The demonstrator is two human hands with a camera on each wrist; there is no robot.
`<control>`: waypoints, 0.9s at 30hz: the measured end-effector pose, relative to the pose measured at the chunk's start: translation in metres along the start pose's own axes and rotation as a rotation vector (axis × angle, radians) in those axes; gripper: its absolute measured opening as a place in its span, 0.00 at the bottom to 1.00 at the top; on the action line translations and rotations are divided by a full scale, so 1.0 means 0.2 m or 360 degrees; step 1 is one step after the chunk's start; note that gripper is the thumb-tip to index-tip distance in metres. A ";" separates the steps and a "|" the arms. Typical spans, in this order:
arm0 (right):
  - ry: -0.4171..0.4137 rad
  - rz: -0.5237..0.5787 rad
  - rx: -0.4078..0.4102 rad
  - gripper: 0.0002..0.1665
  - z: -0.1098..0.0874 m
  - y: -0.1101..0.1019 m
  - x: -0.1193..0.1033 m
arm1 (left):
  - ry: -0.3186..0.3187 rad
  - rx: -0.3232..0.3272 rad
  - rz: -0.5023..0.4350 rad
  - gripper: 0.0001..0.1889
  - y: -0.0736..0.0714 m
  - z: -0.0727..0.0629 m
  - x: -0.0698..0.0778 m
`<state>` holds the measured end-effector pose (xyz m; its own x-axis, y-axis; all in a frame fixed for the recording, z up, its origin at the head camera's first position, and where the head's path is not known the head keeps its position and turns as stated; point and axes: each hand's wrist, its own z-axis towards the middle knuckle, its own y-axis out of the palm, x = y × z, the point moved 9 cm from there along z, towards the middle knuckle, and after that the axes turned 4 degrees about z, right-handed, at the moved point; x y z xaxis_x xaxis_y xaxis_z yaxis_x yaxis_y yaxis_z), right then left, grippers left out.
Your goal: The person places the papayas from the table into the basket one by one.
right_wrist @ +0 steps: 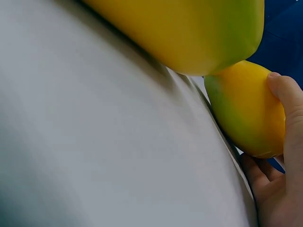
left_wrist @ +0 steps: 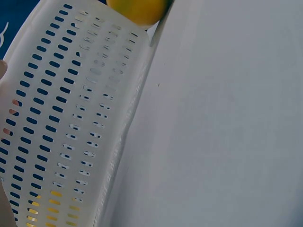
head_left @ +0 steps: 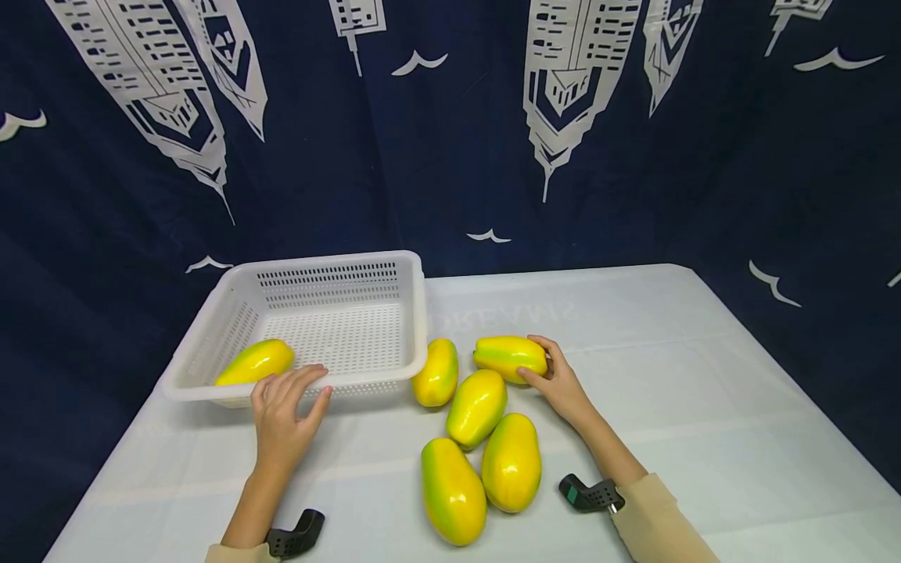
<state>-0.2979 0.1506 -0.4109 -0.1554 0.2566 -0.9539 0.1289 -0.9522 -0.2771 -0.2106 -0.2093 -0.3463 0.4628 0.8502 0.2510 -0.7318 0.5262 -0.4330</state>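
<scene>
Navy cloth printed with pale buildings and birds point(head_left: 450, 156) hangs behind my white-covered table point(head_left: 704, 407). At the left, the basket papaya point(head_left: 256, 362) lies tilted in the near left corner of the white plastic basket point(head_left: 415, 313). Its skin, like that of all the others, is smooth and glossy, so I judge these fruits firm, a little slippery, and perhaps light if they are imitations; the rounded middle or a blunt end, taken between thumb and spread fingers, should give the surest hold.

My left hand point(head_left: 285, 414) grips the basket's near rim, fingers hooked over it and thumb on the outer side; bits of finger show through the slots. Just beside the basket's right wall sits the second papaya point(head_left: 436, 374); I cannot tell whether they touch. Next comes the nearest papaya point(head_left: 454, 493), then the central papaya point(head_left: 477, 409) behind it, and the neighbouring papaya point(head_left: 512, 463) close on its right, the three clustered together.

Farthest right, my right hand point(head_left: 565, 387) holds the held papaya point(head_left: 508, 356) by its right end, moderately spread, thumb on the near side and fingers around the far side. This fruit lies sideways, low over the table; whether it bears on the cloth I cannot tell.
</scene>
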 end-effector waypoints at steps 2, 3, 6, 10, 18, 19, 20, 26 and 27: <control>0.0000 -0.0002 0.0005 0.35 0.00 0.00 0.00 | 0.0000 -0.0001 0.0001 0.21 0.00 0.00 0.00; 0.0000 -0.0004 0.0006 0.34 0.00 0.00 0.00 | 0.0001 -0.0001 0.0002 0.21 0.00 0.00 0.00; -0.0001 -0.0017 0.0012 0.34 0.00 0.00 -0.01 | 0.0009 0.0002 -0.0002 0.20 0.00 0.00 0.00; 0.0002 -0.0036 0.0017 0.35 -0.01 0.00 -0.01 | 0.0008 -0.0002 -0.0004 0.21 0.00 0.00 0.00; 0.0015 -0.0036 0.0032 0.36 0.02 -0.01 0.07 | 0.0004 -0.0009 -0.0004 0.21 0.00 0.00 0.00; 0.0012 -0.0047 0.0037 0.36 0.03 -0.01 0.08 | 0.0006 -0.0007 -0.0005 0.21 0.00 0.00 0.00; 0.0012 -0.0055 0.0045 0.36 0.04 -0.01 0.10 | 0.0007 -0.0005 -0.0004 0.21 0.00 0.00 0.00; -0.0034 -0.0075 0.0088 0.37 0.06 -0.03 0.11 | -0.0004 -0.0004 -0.0006 0.21 0.00 0.00 0.00; -0.0039 -0.0072 0.0092 0.37 0.06 -0.03 0.11 | -0.0005 -0.0004 -0.0008 0.21 0.00 0.00 0.00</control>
<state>-0.3129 0.1598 -0.4281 -0.1836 0.2963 -0.9373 0.0643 -0.9478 -0.3123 -0.2108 -0.2089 -0.3465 0.4646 0.8477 0.2561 -0.7282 0.5303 -0.4342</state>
